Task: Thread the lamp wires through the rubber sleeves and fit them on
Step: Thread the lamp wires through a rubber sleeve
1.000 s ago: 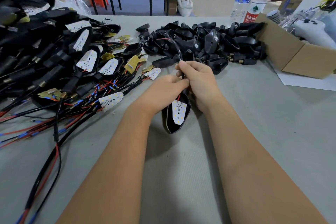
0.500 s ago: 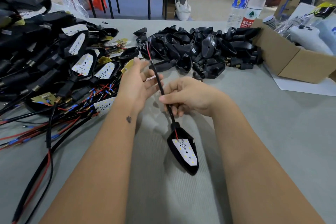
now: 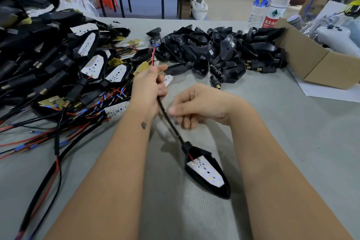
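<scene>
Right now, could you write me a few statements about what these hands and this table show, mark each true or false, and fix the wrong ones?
1. The left hand grips the black sleeved wire that runs to the lamp housing. True.
2. The lamp housing holds no LED board. False: a white LED board sits inside it.
3. The right hand has its fingers curled beside the wire. True.
4. Empty black housings are piled behind the hands. True.
5. The two water bottles lie flat on the table. False: they stand upright by the cardboard box.
</scene>
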Action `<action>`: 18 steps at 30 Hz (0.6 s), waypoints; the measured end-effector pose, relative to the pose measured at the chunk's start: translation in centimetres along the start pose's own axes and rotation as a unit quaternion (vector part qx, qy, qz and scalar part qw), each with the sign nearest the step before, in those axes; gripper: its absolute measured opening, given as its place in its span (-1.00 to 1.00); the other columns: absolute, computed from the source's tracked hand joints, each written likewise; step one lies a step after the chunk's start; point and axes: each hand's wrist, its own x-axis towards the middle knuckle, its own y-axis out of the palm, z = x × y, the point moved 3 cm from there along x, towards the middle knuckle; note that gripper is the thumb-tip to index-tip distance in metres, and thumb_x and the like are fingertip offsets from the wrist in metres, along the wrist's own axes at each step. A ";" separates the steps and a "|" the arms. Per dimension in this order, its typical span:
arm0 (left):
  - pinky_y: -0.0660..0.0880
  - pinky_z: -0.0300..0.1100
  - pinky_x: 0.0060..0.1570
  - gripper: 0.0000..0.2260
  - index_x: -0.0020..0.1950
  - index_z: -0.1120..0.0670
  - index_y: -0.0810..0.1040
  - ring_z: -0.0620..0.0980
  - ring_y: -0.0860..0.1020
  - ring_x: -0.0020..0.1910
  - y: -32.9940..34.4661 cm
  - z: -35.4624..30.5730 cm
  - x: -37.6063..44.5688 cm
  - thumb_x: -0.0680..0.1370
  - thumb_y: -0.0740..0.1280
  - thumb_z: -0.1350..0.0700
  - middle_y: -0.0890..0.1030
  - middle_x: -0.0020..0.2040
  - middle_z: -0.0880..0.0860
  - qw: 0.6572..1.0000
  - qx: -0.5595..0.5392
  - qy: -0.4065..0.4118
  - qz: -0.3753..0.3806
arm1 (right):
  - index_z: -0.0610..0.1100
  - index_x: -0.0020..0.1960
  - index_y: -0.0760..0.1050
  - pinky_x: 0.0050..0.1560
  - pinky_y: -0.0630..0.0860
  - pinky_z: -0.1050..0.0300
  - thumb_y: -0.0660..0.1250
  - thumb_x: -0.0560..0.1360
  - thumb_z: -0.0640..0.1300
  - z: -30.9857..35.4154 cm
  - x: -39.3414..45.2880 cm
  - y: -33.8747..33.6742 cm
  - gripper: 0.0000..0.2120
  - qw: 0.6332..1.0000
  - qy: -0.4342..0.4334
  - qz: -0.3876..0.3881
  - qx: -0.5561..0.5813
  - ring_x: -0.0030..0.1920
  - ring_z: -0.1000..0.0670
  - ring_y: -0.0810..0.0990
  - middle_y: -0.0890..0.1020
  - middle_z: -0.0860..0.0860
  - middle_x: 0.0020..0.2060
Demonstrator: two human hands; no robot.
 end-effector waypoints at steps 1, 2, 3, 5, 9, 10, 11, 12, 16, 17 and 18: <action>0.10 -0.38 -0.59 -0.72 -0.01 0.11 0.54 -0.19 0.16 -0.59 -0.1 0.0 0.1 0.71 0.05 0.16 0.29 -0.37 -0.03 1.000 0.031 0.000 0.003 | -0.24 -0.19 0.58 -0.42 0.43 0.23 0.39 0.51 -0.21 0.0 0.4 -0.7 -0.87 0.995 -0.028 -0.091 -0.008 -0.47 0.07 0.49 0.57 -0.06 -0.40; 0.07 -0.37 -0.59 -0.73 0.01 0.05 0.53 -0.19 0.14 -0.59 -0.2 0.1 0.2 0.71 0.04 0.16 0.28 -0.39 -0.04 0.998 0.060 -0.001 0.009 | -0.21 -0.23 0.58 -0.38 0.43 0.18 0.38 0.51 -0.20 -0.2 0.6 -1.6 -0.85 0.978 -0.054 -0.202 -0.020 -0.44 0.07 0.48 0.56 -0.03 -0.39; 0.07 -0.36 -0.59 -0.74 0.02 0.00 0.51 -0.19 0.14 -0.59 -0.1 0.1 0.1 0.70 0.04 0.14 0.27 -0.41 -0.05 0.996 0.085 0.002 0.014 | -0.18 -0.23 0.58 -0.29 0.46 0.14 0.34 0.50 -0.19 -0.5 0.6 -2.6 -0.85 0.944 -0.067 -0.320 -0.041 -0.37 0.07 0.50 0.57 0.01 -0.34; 0.09 -0.35 -0.61 -0.78 0.01 -0.06 0.48 -0.18 0.15 -0.59 0.2 0.2 0.0 0.69 0.05 0.11 0.27 -0.43 -0.05 0.990 0.133 0.030 0.017 | -0.07 -0.12 0.61 -0.03 0.51 0.08 0.27 0.51 -0.17 -1.5 0.3 -4.0 -0.86 0.870 -0.040 -0.480 -0.106 -0.06 0.04 0.54 0.57 0.02 -0.08; 0.26 -0.32 -0.57 -0.77 -0.10 -0.05 0.48 -0.17 0.30 -0.49 0.9 0.6 -0.3 0.66 0.12 0.18 0.43 -0.32 -0.02 0.970 0.221 0.102 0.010 | 0.12 0.17 0.54 0.14 0.25 0.16 0.19 0.57 -0.05 -4.0 0.5 -4.7 -0.75 0.853 0.070 -0.473 -0.210 0.28 -0.08 0.29 0.34 0.01 0.20; 0.34 -0.33 -0.53 -0.76 -0.10 -0.03 0.49 -0.18 0.36 -0.44 0.9 0.7 -0.3 0.65 0.13 0.21 0.48 -0.27 -0.03 0.965 0.237 0.111 0.006 | 0.12 0.22 0.52 0.14 0.20 0.14 0.19 0.57 -0.04 -4.2 0.6 -4.6 -0.74 0.853 0.084 -0.460 -0.233 0.28 -0.10 0.26 0.32 0.00 0.22; 0.39 -0.34 -0.49 -0.77 -0.09 -0.02 0.50 -0.18 0.41 -0.39 0.9 0.8 -0.3 0.65 0.15 0.23 0.51 -0.25 -0.04 0.962 0.245 0.118 0.005 | 0.09 0.23 0.50 0.16 0.19 0.12 0.18 0.56 -0.04 -4.2 0.8 -4.5 -0.73 0.850 0.090 -0.454 -0.253 0.28 -0.10 0.26 0.31 -0.02 0.23; 0.42 -0.34 -0.45 -0.77 -0.08 -0.01 0.51 -0.17 0.44 -0.35 0.8 0.9 -0.3 0.65 0.15 0.26 0.52 -0.24 -0.03 0.961 0.248 0.121 0.007 | 0.06 0.21 0.50 0.17 0.19 0.10 0.18 0.55 -0.06 -4.1 0.9 -4.4 -0.74 0.844 0.090 -0.452 -0.272 0.25 -0.11 0.26 0.30 -0.03 0.21; 0.41 -0.29 -0.39 -0.79 -0.02 -0.01 0.48 -0.12 0.47 -0.32 0.7 1.2 -0.3 0.64 0.14 0.27 0.56 -0.24 0.01 0.958 0.261 0.114 0.025 | -0.05 0.07 0.49 0.09 0.15 0.10 0.18 0.52 -0.11 -4.0 0.9 -4.1 -0.82 0.828 0.094 -0.460 -0.307 0.17 -0.13 0.29 0.29 -0.04 0.13; 0.43 -0.29 -0.39 -0.79 -0.03 -0.01 0.47 -0.12 0.50 -0.33 0.7 1.3 -0.4 0.64 0.14 0.27 0.57 -0.24 0.02 0.960 0.256 0.110 0.027 | -0.04 0.11 0.50 0.10 0.16 0.10 0.18 0.53 -0.10 -4.1 0.9 -4.1 -0.80 0.827 0.092 -0.462 -0.308 0.16 -0.13 0.29 0.30 -0.04 0.12; 0.45 -0.28 -0.40 -0.79 -0.03 0.00 0.47 -0.12 0.53 -0.35 0.7 1.3 -0.5 0.64 0.14 0.27 0.59 -0.23 0.04 0.964 0.243 0.104 0.031 | -0.02 0.15 0.50 0.11 0.18 0.10 0.18 0.53 -0.10 -4.1 0.9 -4.1 -0.77 0.826 0.089 -0.464 -0.307 0.15 -0.11 0.29 0.32 -0.04 0.12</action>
